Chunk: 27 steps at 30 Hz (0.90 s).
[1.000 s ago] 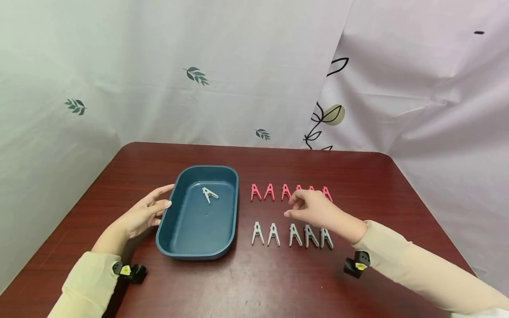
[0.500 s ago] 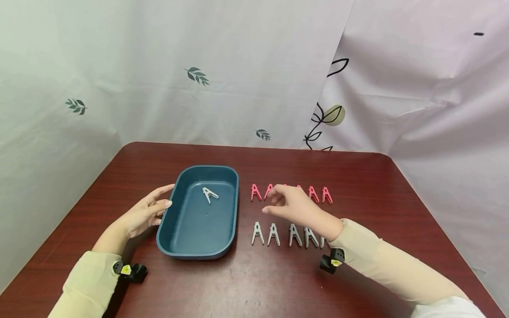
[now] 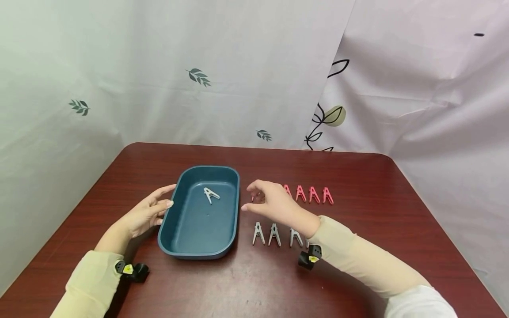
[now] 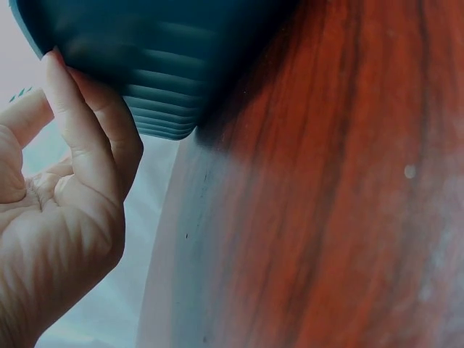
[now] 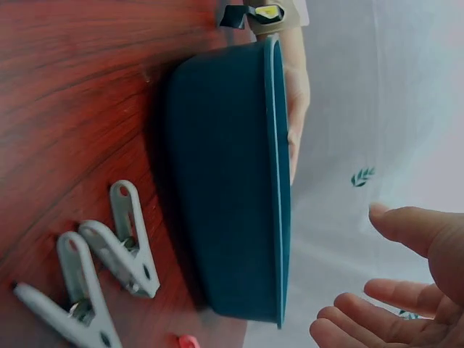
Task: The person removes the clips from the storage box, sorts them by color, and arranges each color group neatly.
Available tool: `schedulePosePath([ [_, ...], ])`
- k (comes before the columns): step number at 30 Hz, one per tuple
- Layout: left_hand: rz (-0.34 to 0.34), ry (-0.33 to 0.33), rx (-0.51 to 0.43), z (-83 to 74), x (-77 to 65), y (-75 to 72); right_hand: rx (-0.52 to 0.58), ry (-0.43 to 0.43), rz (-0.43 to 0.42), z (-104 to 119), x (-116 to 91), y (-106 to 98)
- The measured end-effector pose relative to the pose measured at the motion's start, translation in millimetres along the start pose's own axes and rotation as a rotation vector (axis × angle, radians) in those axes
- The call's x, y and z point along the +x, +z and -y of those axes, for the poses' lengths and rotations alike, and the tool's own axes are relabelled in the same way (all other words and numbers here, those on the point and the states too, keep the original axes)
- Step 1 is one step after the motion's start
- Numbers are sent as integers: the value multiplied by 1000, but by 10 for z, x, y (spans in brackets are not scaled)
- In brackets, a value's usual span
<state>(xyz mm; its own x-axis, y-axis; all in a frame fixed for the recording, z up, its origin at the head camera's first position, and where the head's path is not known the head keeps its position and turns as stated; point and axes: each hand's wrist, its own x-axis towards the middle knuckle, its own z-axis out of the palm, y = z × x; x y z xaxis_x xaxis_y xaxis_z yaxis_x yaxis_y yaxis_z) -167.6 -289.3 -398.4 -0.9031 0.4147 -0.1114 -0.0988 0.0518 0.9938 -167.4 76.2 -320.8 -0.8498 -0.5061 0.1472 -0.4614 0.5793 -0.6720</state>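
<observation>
A dark blue tray (image 3: 200, 227) stands on the table, with one pale clothespin (image 3: 211, 194) inside. At its left side, my left hand (image 3: 144, 214) holds the rim, thumb at the edge and fingers against the outer wall. Just right of the tray, my right hand (image 3: 276, 203) hovers above the table, thumb and fingers apart. The right wrist view shows nothing in its grasp. Behind and right of that hand lies a row of red clothespins (image 3: 301, 194), partly covered by it. Nearer me is a row of grey clothespins (image 3: 274, 234), some hidden under the right forearm.
The dark red wooden table (image 3: 222, 287) has rounded far corners. White curtains (image 3: 238, 75) with leaf prints hang behind it and at both sides. Each sleeve carries a small black camera, one at the left wrist (image 3: 133, 271) and one at the right (image 3: 309, 257).
My right hand has moved left, from over the right part of the red row to beside the tray, and its thumb and fingers have spread wider. My left hand keeps its place.
</observation>
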Motion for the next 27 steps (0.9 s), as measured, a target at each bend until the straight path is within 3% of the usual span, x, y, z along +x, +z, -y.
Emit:
schedulePosePath([
  [14, 11, 14, -19, -15, -4, -5, -109, -56, 60, 215, 308, 187],
  [27, 16, 7, -16, -16, -6, 5, -171, -80, 106, 259, 537, 464],
])
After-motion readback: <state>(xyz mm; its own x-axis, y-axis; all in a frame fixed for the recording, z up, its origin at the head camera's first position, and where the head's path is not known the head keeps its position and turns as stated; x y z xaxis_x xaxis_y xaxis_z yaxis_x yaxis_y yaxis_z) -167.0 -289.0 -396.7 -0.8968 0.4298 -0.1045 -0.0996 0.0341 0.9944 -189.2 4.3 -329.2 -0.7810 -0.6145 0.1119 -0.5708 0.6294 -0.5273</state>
